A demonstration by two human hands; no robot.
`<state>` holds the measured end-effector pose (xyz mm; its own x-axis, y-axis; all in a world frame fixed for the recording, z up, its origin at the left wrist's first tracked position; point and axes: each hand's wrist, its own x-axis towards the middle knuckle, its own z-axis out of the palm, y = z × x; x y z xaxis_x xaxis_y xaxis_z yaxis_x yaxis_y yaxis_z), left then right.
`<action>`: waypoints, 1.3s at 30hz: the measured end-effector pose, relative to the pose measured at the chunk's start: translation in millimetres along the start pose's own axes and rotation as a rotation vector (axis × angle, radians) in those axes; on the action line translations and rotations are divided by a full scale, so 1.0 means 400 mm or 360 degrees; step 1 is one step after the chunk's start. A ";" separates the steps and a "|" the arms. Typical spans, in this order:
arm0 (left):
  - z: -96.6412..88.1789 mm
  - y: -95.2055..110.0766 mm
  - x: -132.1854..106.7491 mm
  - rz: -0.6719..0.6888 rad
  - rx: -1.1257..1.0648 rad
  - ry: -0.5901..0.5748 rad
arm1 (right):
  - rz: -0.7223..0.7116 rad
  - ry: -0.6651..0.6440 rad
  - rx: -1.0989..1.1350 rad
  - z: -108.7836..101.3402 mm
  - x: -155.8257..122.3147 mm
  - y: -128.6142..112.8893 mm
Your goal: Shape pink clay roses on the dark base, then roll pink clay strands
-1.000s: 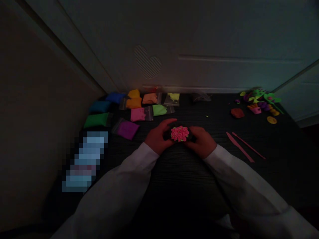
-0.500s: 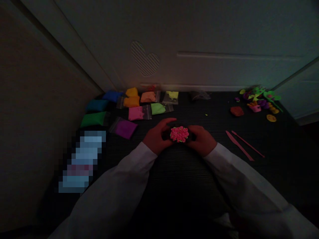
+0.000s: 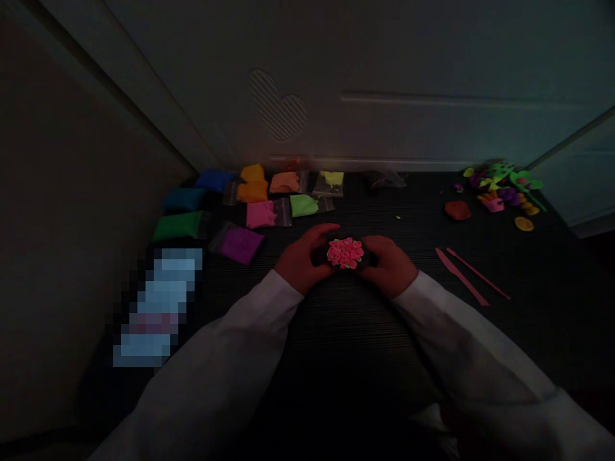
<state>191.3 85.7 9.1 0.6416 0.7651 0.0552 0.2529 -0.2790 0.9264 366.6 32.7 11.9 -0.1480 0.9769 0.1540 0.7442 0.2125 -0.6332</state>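
A small cluster of pink clay roses point(image 3: 344, 253) with bits of green at its edge sits between my hands at the middle of the table. My left hand point(image 3: 303, 258) curves round its left side, thumb toward me and fingers on the far side. From the right, my right hand point(image 3: 388, 264) holds it with fingers bent. Whatever lies under the roses is dark and hard to make out. To the right lie a pink modelling knife point(image 3: 461, 276) and a thin pink stick tool point(image 3: 478, 273).
Bags of coloured clay line the back left, among them a purple bag point(image 3: 239, 243) and a green bag point(image 3: 179, 226). A blurred-out screen point(image 3: 161, 307) lies at the left. Finished clay flowers point(image 3: 504, 189) and a reddish-brown lump point(image 3: 457, 210) are at the back right, before a panelled wall point(image 3: 432, 134).
The whole view has shifted slightly, so things sit a little higher in it. Both hands keep their hold on the rose cluster, with no clear movement of their own.
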 end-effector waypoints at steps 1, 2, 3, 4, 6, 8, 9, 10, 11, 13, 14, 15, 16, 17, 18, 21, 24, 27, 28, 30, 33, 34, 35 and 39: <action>0.000 0.000 0.000 0.0016 0.0016 0.0007 | 0.0009 0.0019 -0.0025 0.000 -0.001 0.000; 0.000 0.001 0.000 0.0031 0.0036 0.0010 | 0.0015 0.0027 -0.0050 0.001 -0.001 0.000; 0.000 0.001 0.000 0.0042 0.0063 0.0010 | 0.0014 0.0023 -0.0071 0.001 -0.002 0.001; -0.001 0.001 0.000 0.0053 0.0098 0.0006 | 0.0011 0.0017 -0.0087 0.001 -0.002 0.002; -0.002 0.000 0.000 0.0080 0.0165 0.0004 | -0.0010 0.0012 -0.0101 0.001 -0.003 0.006; -0.004 0.000 0.000 0.0115 0.0204 -0.0008 | -0.0026 0.0005 -0.0111 0.002 -0.003 0.009; -0.004 0.000 0.001 0.0136 0.0215 -0.0013 | -0.0028 -0.0002 -0.0122 0.002 -0.003 0.011; -0.004 0.000 0.001 0.0153 0.0222 -0.0019 | -0.0028 -0.0008 -0.0137 0.003 -0.003 0.012; -0.004 0.000 0.001 0.0164 0.0227 -0.0025 | -0.0028 -0.0012 -0.0155 0.004 -0.003 0.014; -0.004 0.000 0.001 0.0170 0.0239 -0.0031 | -0.0029 -0.0016 -0.0192 0.005 -0.003 0.016; -0.004 -0.001 0.000 0.0167 0.0244 -0.0034 | -0.0038 -0.0019 -0.0199 0.006 -0.003 0.018; -0.004 -0.002 0.000 0.0160 0.0249 -0.0034 | -0.0051 -0.0018 -0.0196 0.005 -0.003 0.020; -0.005 -0.004 -0.001 0.0152 0.0252 -0.0038 | -0.0066 -0.0012 -0.0190 0.005 -0.004 0.021; -0.008 -0.006 -0.002 0.0139 0.0247 -0.0040 | -0.0083 0.0000 -0.0182 0.004 -0.006 0.023; -0.011 -0.009 -0.003 0.0121 0.0237 -0.0045 | -0.0097 0.0017 -0.0174 0.003 -0.008 0.025; -0.022 -0.018 -0.008 0.0081 0.0192 -0.0050 | -0.0123 0.0060 -0.0168 0.000 -0.016 0.032; -0.030 -0.023 -0.012 0.0092 0.0217 -0.0046 | -0.0149 0.0082 -0.0164 0.001 -0.021 0.036; -0.029 -0.025 -0.012 0.0104 0.0367 -0.0023 | -0.0167 0.0098 -0.0173 0.005 -0.021 0.039; -0.028 -0.026 -0.010 0.0111 0.0446 -0.0016 | -0.0172 0.0099 -0.0176 0.007 -0.019 0.040; -0.026 -0.030 -0.007 0.0124 0.0595 0.0003 | -0.0179 0.0094 -0.0181 0.009 -0.016 0.042; -0.028 -0.038 -0.004 0.0131 0.0668 0.0038 | -0.0176 0.0093 -0.0182 0.012 -0.014 0.046; -0.030 -0.039 -0.003 0.0128 0.0665 0.0050 | -0.0174 0.0095 -0.0182 0.012 -0.013 0.047; -0.032 -0.040 -0.003 0.0127 0.0660 0.0056 | -0.0174 0.0097 -0.0182 0.012 -0.014 0.048; -0.035 -0.035 -0.006 0.0153 0.0680 0.0060 | -0.0179 0.0098 -0.0174 0.014 -0.015 0.050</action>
<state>176.0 95.9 1.5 0.6518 0.7425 0.1544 0.4755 -0.5587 0.6795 378.9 31.0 -5.8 -0.1967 0.9433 0.2673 0.7922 0.3135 -0.5235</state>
